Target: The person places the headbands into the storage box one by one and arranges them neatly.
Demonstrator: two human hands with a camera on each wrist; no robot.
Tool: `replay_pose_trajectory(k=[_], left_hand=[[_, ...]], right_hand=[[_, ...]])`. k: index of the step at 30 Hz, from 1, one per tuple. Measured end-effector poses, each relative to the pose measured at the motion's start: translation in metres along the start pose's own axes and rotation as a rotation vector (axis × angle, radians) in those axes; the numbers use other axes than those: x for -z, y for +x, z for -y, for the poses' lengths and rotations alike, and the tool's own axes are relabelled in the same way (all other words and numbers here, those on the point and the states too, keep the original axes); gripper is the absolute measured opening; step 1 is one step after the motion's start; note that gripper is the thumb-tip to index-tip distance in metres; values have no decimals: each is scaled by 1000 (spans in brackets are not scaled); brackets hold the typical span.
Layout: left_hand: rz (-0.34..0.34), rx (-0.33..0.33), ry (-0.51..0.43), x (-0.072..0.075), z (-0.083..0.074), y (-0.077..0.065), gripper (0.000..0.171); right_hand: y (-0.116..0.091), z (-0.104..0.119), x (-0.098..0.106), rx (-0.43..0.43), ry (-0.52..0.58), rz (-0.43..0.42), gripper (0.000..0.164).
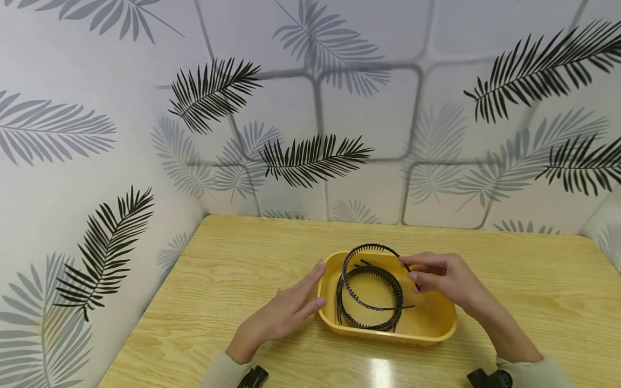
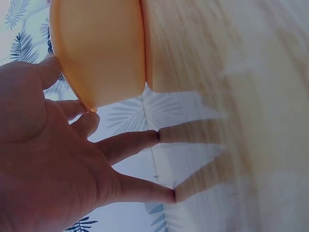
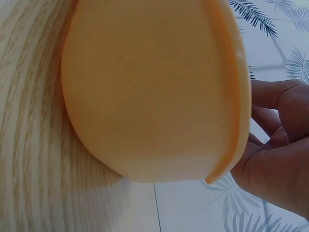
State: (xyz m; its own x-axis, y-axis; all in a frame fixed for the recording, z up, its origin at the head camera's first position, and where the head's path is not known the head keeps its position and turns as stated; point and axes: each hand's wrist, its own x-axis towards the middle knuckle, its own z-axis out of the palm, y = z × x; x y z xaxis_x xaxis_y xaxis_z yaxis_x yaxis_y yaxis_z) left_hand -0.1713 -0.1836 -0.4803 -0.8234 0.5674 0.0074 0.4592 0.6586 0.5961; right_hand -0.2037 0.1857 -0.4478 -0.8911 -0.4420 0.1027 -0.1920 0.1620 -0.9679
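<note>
A yellow oblong basin sits on the wooden table, with several black toothed headbands lying curled together inside it. My right hand pinches one end of another black headband between thumb and fingers, over the basin's right half. That headband's loop stands tilted above the others and overlaps them in the head view. My left hand touches the basin's left end with extended fingers. In the left wrist view, two of its fingertips meet the tabletop beside the basin. The basin wall hides the pinched headband from the right wrist view.
The light wood table reaches back to a wall printed with leaf patterns. Another patterned wall runs along the left side. A dark wrist device shows at the left sleeve, a similar one at the right.
</note>
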Motion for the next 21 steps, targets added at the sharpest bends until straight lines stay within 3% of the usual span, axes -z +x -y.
replay_pose_trajectory(k=[21], left_hand=[[-10, -42, -9, 0, 0, 0, 71]], right_hand=[[-1, -4, -4, -35, -131, 86, 35]])
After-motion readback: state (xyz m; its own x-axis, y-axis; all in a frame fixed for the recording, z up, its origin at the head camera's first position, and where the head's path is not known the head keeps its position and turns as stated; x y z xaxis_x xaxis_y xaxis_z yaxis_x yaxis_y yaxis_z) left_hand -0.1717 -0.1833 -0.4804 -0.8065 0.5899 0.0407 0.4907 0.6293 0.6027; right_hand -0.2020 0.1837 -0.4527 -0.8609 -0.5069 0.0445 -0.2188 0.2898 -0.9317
